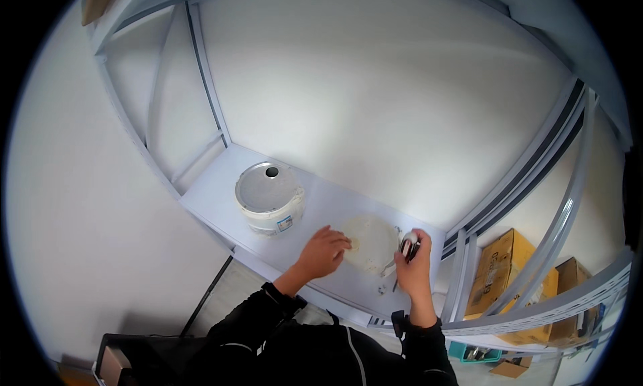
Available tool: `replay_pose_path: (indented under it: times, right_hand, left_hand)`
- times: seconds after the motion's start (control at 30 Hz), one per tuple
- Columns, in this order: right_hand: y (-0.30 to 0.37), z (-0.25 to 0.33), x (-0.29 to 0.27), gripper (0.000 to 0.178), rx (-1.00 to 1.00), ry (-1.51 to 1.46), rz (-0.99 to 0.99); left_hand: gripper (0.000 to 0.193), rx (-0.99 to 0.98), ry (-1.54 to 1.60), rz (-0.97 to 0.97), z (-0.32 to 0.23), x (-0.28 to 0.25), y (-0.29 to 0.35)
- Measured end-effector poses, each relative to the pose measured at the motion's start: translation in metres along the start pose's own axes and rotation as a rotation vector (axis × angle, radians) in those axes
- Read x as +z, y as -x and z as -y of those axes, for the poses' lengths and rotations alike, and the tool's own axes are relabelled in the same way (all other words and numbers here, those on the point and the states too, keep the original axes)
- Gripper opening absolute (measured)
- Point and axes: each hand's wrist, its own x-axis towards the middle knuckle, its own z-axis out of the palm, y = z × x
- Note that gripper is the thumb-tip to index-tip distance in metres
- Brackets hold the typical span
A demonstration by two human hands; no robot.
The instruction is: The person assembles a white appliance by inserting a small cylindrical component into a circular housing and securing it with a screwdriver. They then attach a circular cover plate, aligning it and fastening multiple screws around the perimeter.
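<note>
A translucent off-white round disc, like a bucket lid (pixel 370 245), lies on the white worktop. At its left edge is my left hand (pixel 323 253), fingers stretched and slightly bent, the tips by a small yellowish round spot on the disc; nothing shows in its grip. My right hand (pixel 414 265) is closed on a small dark and silver object with a pale rounded end (pixel 409 246), just right of the disc. The kind of this object is not clear. A thin dark rod pokes out below that hand. Small clear bits (pixel 382 290) lie near the disc's front edge.
A white bucket (pixel 269 220) with a grey metal top and a round hole stands left on the worktop (pixel 321 195). Metal frame posts rise at both sides. To the right are cardboard boxes (pixel 494 269) and, lower, a teal bin (pixel 474 352) with items.
</note>
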Motion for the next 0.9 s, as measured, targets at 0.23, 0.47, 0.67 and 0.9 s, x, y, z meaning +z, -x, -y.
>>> replay_pose_path:
  times: [0.23,0.47,0.67,0.9]
  right_hand:
    - [-0.011,0.068,0.046,0.066,-0.019,-0.375,-0.062]
    - [-0.015,0.117,0.125,0.067,-0.071,-0.6,-0.009]
    - [-0.028,0.152,0.199,0.069,-0.253,-0.578,-0.015]
    - [-0.019,0.163,0.263,0.072,-0.277,-0.42,-0.173]
  left_hand:
    - [0.019,-0.084,-0.219,-0.274,0.049,-0.091,0.01]
    - [0.017,-0.116,-0.252,-0.211,0.114,-0.148,0.025]
    - [0.017,-0.001,-0.188,0.001,0.147,-0.165,0.012]
    - [0.018,0.107,0.004,-0.002,0.175,-0.162,0.011]
